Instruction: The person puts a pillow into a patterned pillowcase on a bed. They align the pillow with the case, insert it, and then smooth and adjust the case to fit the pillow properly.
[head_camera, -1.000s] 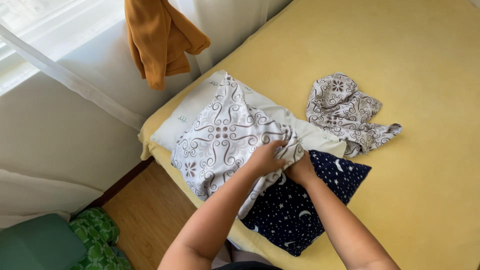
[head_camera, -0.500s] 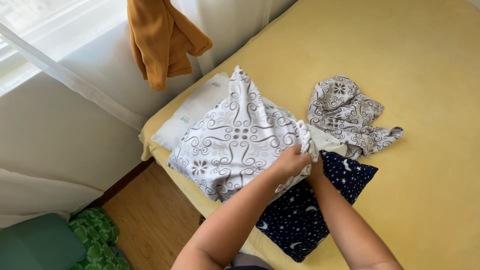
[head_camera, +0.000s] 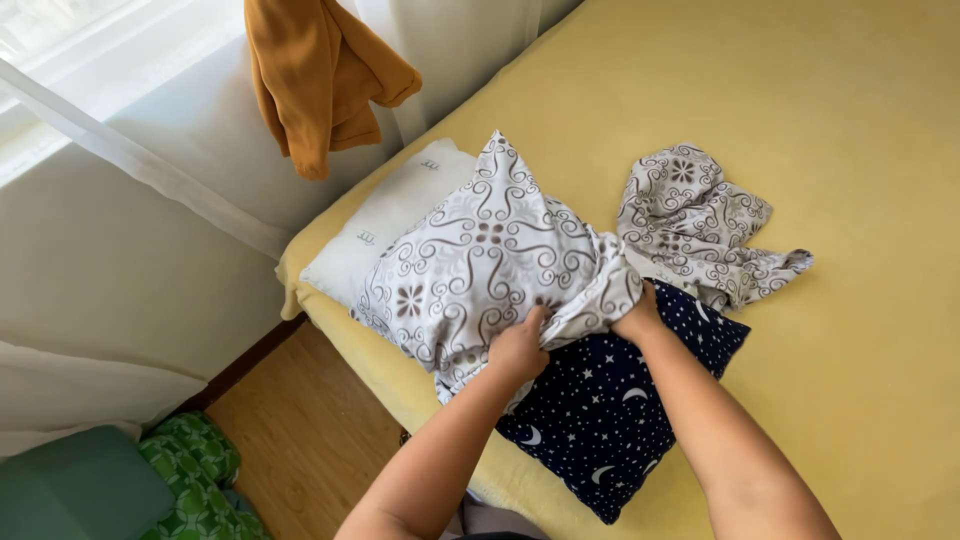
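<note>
left hand (head_camera: 518, 350) grips the bunched open end of the patterned case (head_camera: 480, 260), fingers curled shut on the fabric. right hand (head_camera: 637, 318) is mostly tucked under the same bunched edge at its right side, fingers hidden in the cloth, so cannot tell if they are closed. the case is white with grey swirls and is pulled over a pillow, one corner standing up at the far end. it lies on the near left part of the yellow bed (head_camera: 800, 100), partly over a white pillow (head_camera: 385, 225) to its left and far side. under the hands, near side, sits a dark blue pillow (head_camera: 600, 410) with stars and moons, touching the case. a second crumpled patterned cloth (head_camera: 700, 225) lies just right of the case, touching the blue pillow's far edge. an orange garment (head_camera: 310, 75) hangs far left by the white curtain (head_camera: 150, 170). wood floor (head_camera: 300, 440) near left, green cushion (head_camera: 190, 470) at the near left corner.
</note>
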